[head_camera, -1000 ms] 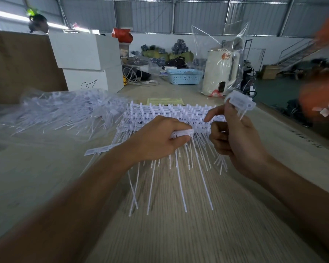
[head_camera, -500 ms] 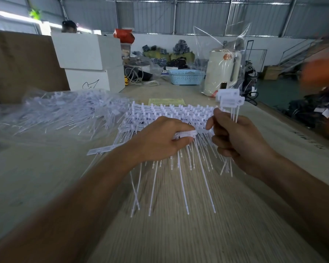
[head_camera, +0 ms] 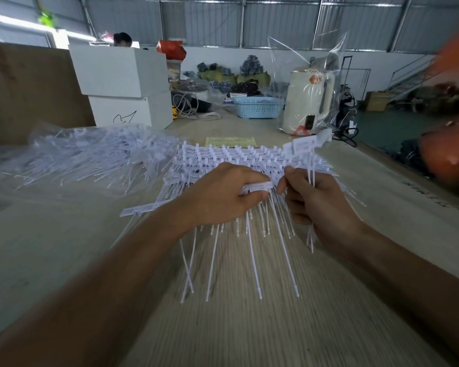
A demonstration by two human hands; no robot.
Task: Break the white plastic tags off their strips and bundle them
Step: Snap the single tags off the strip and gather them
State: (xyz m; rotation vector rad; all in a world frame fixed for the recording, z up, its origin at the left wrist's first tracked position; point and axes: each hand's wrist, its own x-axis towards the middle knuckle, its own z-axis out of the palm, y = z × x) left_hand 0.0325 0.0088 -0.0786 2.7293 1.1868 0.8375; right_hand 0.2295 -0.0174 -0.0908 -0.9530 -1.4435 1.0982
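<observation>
My left hand (head_camera: 220, 197) grips a strip of white plastic tags (head_camera: 257, 187) over the wooden table, its long thin tails hanging toward me. Close to its right, my right hand (head_camera: 316, 200) holds a small bundle of broken-off tags (head_camera: 306, 145), whose flat heads stick up above the fist; its thumb and forefinger reach toward the strip's end tag. Behind both hands lies a stack of unbroken tag strips (head_camera: 223, 157).
A clear bag of white tags (head_camera: 85, 154) lies at the left. Further back stand white boxes (head_camera: 122, 75), a blue basket (head_camera: 259, 107), a bagged cream kettle (head_camera: 308, 102) and a yellow paper (head_camera: 231, 141). Blurred orange shapes (head_camera: 448, 154) are at the right edge.
My right hand has moved left and down with its bundle, back to the strip held by my left hand. My left hand has stayed in place.
</observation>
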